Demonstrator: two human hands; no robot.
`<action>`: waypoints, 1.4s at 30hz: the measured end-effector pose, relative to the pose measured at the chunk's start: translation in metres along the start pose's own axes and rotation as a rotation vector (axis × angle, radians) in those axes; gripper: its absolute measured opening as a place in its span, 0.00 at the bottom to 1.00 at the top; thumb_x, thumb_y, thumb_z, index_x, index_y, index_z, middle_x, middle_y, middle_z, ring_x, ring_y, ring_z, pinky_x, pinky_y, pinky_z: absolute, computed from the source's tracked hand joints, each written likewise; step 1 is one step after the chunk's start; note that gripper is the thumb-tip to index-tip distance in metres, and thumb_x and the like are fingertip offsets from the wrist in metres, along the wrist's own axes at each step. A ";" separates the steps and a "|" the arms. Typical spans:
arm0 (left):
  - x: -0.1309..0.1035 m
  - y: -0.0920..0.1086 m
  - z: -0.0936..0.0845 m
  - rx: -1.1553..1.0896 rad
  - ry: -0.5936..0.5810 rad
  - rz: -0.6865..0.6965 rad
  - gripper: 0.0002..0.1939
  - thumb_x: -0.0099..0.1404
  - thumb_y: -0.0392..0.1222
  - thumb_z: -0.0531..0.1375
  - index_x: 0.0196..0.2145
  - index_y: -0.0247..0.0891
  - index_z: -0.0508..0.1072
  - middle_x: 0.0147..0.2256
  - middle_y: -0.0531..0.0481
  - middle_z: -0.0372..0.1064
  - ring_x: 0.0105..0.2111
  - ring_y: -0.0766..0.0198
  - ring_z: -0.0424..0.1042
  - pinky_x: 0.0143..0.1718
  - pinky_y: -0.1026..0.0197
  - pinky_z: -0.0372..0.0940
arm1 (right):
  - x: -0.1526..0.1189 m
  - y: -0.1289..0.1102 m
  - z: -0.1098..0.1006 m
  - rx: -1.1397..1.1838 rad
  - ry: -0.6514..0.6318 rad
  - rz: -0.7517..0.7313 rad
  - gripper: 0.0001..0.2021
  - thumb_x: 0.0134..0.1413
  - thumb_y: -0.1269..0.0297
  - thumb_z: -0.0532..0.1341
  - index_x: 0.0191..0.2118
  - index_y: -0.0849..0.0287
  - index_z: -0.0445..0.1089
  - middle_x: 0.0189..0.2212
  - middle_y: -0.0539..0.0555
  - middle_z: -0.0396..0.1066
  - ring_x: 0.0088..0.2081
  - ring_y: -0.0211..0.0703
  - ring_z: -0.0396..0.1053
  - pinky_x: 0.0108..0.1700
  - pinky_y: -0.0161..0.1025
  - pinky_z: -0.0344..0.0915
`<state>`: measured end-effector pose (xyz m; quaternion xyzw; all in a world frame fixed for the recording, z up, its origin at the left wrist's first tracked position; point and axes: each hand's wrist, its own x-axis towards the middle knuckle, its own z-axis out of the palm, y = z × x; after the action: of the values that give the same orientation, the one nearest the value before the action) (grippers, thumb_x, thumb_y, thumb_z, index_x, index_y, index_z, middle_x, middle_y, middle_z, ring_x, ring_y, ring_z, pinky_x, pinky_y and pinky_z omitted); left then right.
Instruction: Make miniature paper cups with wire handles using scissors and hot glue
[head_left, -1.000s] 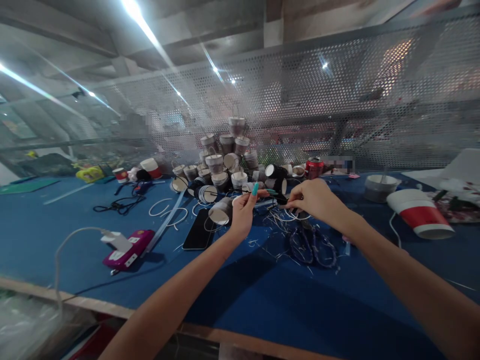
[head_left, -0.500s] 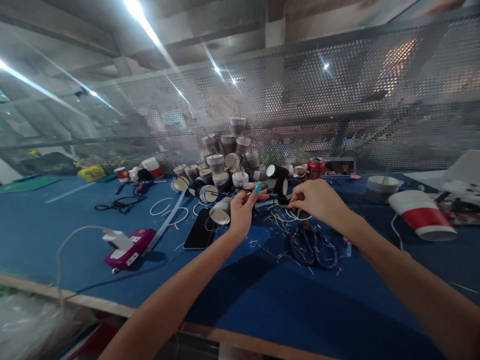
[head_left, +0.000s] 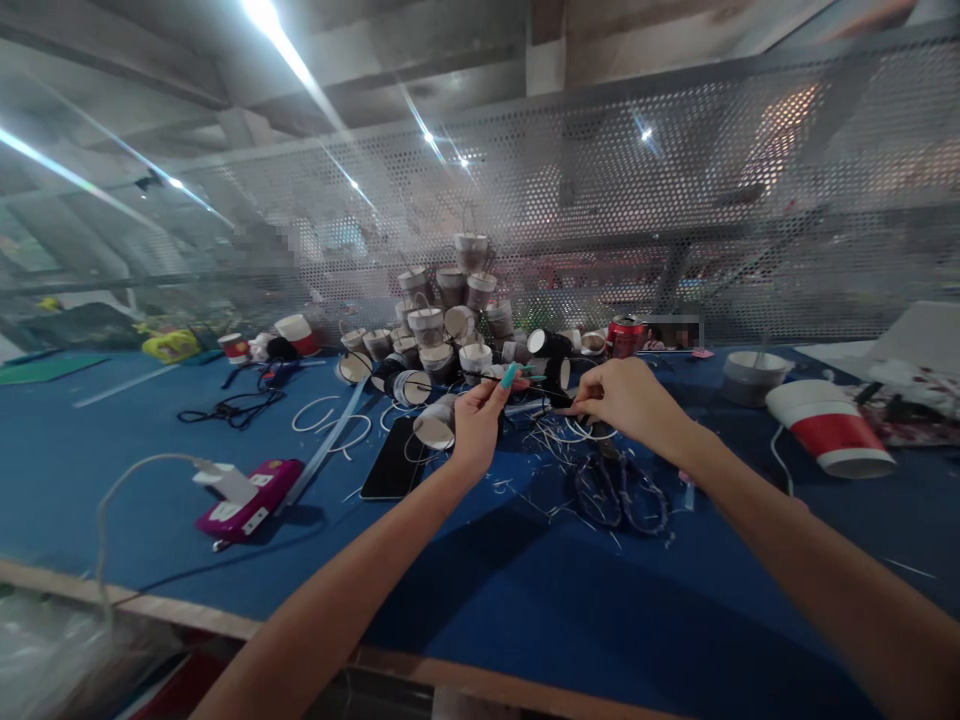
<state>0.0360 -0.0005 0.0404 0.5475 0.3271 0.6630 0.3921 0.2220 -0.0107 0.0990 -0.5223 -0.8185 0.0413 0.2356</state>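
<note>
My left hand [head_left: 478,428] is closed, its thumb with a long turquoise nail pressed against the fingers. A thin black cord [head_left: 553,393] runs from it towards my right hand [head_left: 626,400], which pinches the cord between thumb and fingertips. Where the cord ends is too small to make out. Below my right hand lie scissors [head_left: 621,495] with dark blue wrapped handles. White string scraps [head_left: 559,435] are scattered between the hands. Just left of my left hand, a small grey cup [head_left: 435,425] rests on its side by a black phone [head_left: 390,465].
Small grey cups [head_left: 426,325] with wire handles are piled behind my hands. A red can [head_left: 625,337] stands right of them. A red-and-white paper cup [head_left: 832,430] lies at right. The magenta power strip [head_left: 251,500] holds a white plug [head_left: 226,482]. Perforated metal mesh [head_left: 570,180] rises behind the table.
The whole view has shifted slightly, so things appear a little further left. Both hands keep nearly the same pose on the black cord.
</note>
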 end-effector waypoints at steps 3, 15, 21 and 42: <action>0.000 -0.001 0.000 0.022 -0.011 -0.003 0.12 0.58 0.46 0.59 0.35 0.38 0.77 0.33 0.48 0.76 0.38 0.61 0.73 0.48 0.57 0.61 | 0.000 -0.002 0.001 0.045 -0.035 -0.021 0.06 0.44 0.65 0.65 0.21 0.59 0.73 0.20 0.51 0.72 0.24 0.37 0.69 0.27 0.34 0.59; 0.000 0.000 0.000 0.078 -0.107 -0.059 0.13 0.57 0.48 0.59 0.31 0.37 0.78 0.30 0.49 0.76 0.36 0.61 0.73 0.46 0.58 0.63 | 0.001 -0.007 0.000 0.171 -0.158 0.013 0.08 0.44 0.63 0.64 0.20 0.60 0.73 0.18 0.52 0.71 0.21 0.37 0.68 0.25 0.34 0.60; -0.002 0.002 0.002 0.046 -0.090 -0.046 0.13 0.57 0.47 0.59 0.34 0.37 0.78 0.31 0.48 0.76 0.35 0.62 0.73 0.44 0.59 0.63 | 0.001 -0.003 0.002 0.182 -0.168 -0.025 0.07 0.43 0.66 0.64 0.19 0.60 0.72 0.19 0.52 0.72 0.23 0.37 0.68 0.27 0.35 0.61; -0.003 0.000 0.001 -0.036 -0.087 -0.014 0.13 0.59 0.45 0.58 0.39 0.39 0.76 0.33 0.48 0.76 0.37 0.62 0.73 0.45 0.58 0.62 | 0.005 0.009 0.007 0.008 -0.125 -0.032 0.05 0.42 0.65 0.64 0.21 0.59 0.72 0.19 0.51 0.71 0.23 0.36 0.66 0.25 0.34 0.55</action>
<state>0.0368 -0.0026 0.0390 0.5662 0.3019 0.6415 0.4203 0.2253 -0.0011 0.0915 -0.5046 -0.8397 0.0732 0.1868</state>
